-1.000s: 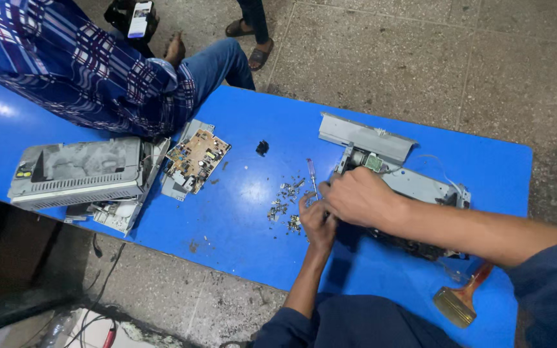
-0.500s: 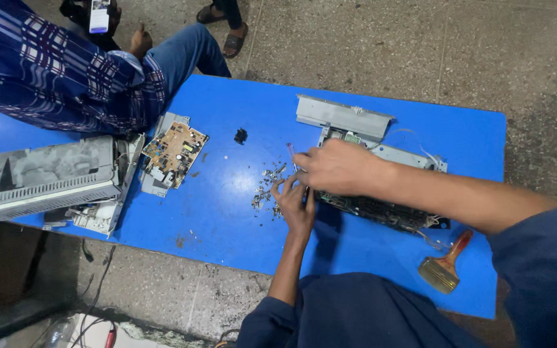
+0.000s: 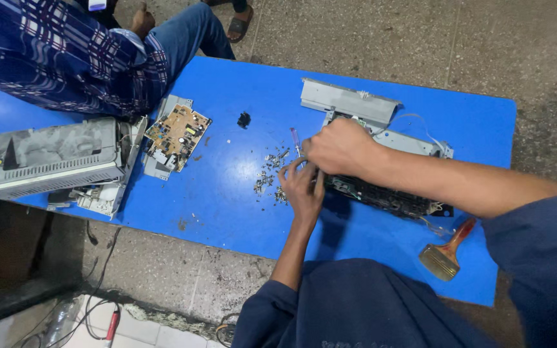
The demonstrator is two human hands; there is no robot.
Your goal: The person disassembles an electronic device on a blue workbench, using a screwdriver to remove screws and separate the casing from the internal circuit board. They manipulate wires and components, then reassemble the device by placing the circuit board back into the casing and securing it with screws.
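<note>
My right hand (image 3: 340, 148) is closed around a thin screwdriver (image 3: 294, 138) whose purple end sticks out toward the far side. It rests on the left end of a stripped metal printer assembly (image 3: 391, 200) on the blue table (image 3: 227, 193). My left hand (image 3: 303, 188) reaches up from below, its fingers meeting the right hand at the assembly's edge. The left fingertips are partly hidden, so I cannot tell what they hold. A scatter of small screws and bits (image 3: 269, 177) lies just left of both hands.
A grey cover panel (image 3: 346, 100) lies behind the assembly. A brown circuit board (image 3: 176, 133), a small black piece (image 3: 244, 119) and a grey printer housing (image 3: 53, 158) sit to the left. A paintbrush (image 3: 446, 253) lies near right. A person in a plaid shirt (image 3: 66, 58) sits at the far left corner.
Both hands stay together at the left end of the assembly with only small finger movements. The view has shifted a little, and nothing else on the table has moved.
</note>
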